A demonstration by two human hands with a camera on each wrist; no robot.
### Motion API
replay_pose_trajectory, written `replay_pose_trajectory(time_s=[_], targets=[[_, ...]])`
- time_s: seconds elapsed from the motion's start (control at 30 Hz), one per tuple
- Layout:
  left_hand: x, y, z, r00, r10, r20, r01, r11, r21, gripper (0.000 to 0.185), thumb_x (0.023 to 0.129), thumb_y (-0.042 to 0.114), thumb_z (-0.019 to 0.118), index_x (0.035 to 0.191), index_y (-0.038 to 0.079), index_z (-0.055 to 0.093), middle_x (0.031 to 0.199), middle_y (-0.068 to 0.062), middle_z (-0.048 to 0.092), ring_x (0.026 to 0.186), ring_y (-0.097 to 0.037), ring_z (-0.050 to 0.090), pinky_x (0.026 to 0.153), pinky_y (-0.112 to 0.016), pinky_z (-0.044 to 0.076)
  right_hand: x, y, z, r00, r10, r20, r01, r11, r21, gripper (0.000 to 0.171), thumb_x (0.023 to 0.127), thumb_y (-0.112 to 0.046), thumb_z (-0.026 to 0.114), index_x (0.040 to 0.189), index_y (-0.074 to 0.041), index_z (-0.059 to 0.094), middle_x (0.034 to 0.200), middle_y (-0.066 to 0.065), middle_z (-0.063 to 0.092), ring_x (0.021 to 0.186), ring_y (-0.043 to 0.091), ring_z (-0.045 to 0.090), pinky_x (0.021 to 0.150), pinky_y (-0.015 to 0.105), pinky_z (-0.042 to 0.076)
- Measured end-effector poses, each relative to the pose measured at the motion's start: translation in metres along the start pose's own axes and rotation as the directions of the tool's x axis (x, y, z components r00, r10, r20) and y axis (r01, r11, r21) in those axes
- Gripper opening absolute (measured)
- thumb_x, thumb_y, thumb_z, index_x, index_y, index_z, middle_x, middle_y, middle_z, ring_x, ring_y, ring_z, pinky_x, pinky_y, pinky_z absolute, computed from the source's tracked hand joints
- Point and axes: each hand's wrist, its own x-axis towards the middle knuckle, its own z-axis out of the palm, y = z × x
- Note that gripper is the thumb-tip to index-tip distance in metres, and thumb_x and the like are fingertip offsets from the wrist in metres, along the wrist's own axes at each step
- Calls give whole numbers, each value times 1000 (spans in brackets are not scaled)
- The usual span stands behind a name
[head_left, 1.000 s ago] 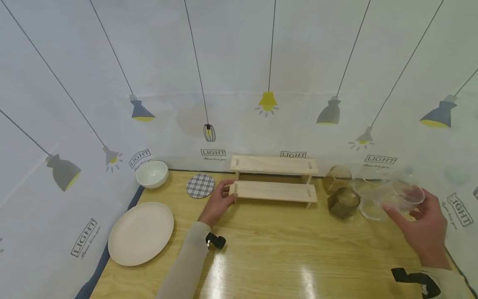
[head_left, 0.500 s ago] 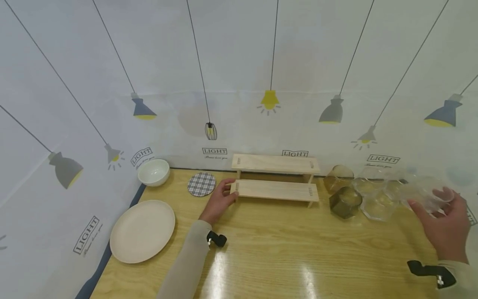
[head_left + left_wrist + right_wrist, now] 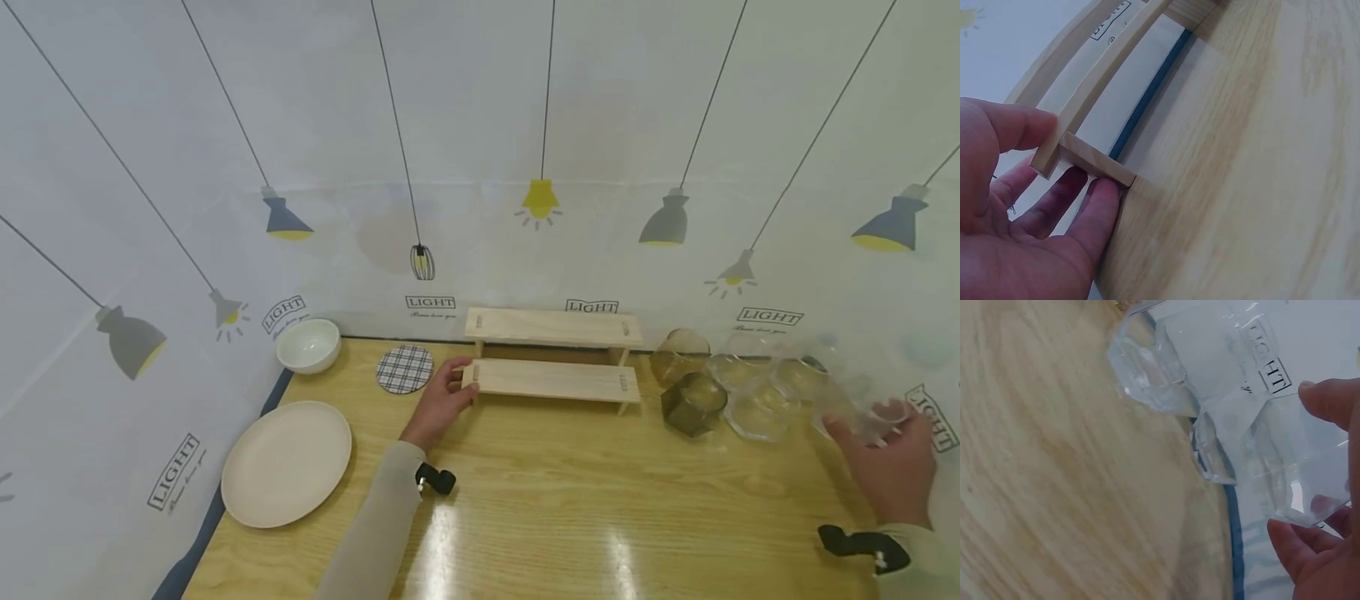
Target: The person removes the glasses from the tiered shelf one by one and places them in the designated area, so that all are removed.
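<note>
Glass (image 3: 862, 404) sits in my right hand (image 3: 888, 467), thumb and fingers curled round its faceted wall, just above the table (image 3: 562, 517) at the far right edge. In the wrist view the glass (image 3: 1294, 465) hangs beside two clear glasses (image 3: 1166, 369) already standing by the backdrop. My left hand (image 3: 438, 404) steadies the rack (image 3: 553, 379): thumb on the end of the lower board, fingers (image 3: 1094, 215) tucked under and against its leg.

Trouble, as I judge it, lies on the right. That clear wall is slick and I grip it near the rim, so it could slip. Neighbours stand close, among them a brown glass (image 3: 693, 404), and a careless swing could knock them together. The edge is near too; set down too far right, the glass may tip off.
</note>
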Motion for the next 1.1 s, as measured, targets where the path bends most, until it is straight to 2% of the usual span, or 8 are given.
replay_pose_trajectory(time_s=[0.13,0.23,0.37,0.5,0.73,0.9,1.0,1.1], targets=[[0,-2,0,1000,0,-4,0,1000,-4,53,102,26,71,151,28,52,142,-13,58,128,-31,61,97,-41,57,5,6,2,997,14,81,-10,999,-45,84,96,-44,75,157,-9,28,168,25,30,148,47,39,115,61,41],[2,-2,0,1000,2,-9,-2,1000,-18,53,102,26,72,151,29,53,143,-13,58,129,-30,61,97,-42,58,8,10,6,993,22,117,-14,997,-70,91,96,-43,75,158,-1,24,168,31,27,145,52,37,114,66,39],[3,-2,3,1000,4,-11,-4,1000,-23,52,102,26,72,150,30,53,144,-12,58,128,-29,62,98,-43,58,11,15,10,988,54,146,-40,995,-95,103,97,-45,73,165,0,10,170,33,19,152,55,29,121,70,30],[2,-1,4,1000,-3,-9,3,1000,-28,52,102,26,72,150,31,53,143,-11,58,127,-28,62,98,-42,57,10,19,10,986,49,159,-30,992,-119,105,98,-47,71,165,2,7,170,35,18,154,56,25,124,69,27],[0,2,6,1000,0,-4,0,1000,-32,53,102,24,72,151,30,53,141,-11,59,124,-27,62,96,-40,57,4,19,4,982,25,189,3,989,-146,107,97,-53,69,164,4,8,166,39,22,147,60,31,117,73,33],[0,3,3,1000,-5,10,5,1000,-14,54,102,26,72,151,29,52,144,-13,58,128,-30,61,99,-44,57,4,18,0,978,21,206,13,987,-163,111,96,-57,68,165,5,7,168,39,17,149,61,28,118,72,31],[-1,5,0,1000,-14,9,14,1000,4,53,102,28,73,151,31,53,147,-11,57,132,-30,59,102,-45,56,0,12,-2,982,23,188,7,988,-157,111,97,-55,68,165,6,6,168,39,16,150,60,28,120,72,31],[-3,5,-3,1000,-19,9,19,999,-28,51,104,24,71,151,28,53,146,-14,58,133,-31,60,105,-46,56,-15,3,-1,990,52,132,-35,991,-132,105,99,-51,66,165,6,9,166,40,24,148,58,34,118,70,34]])
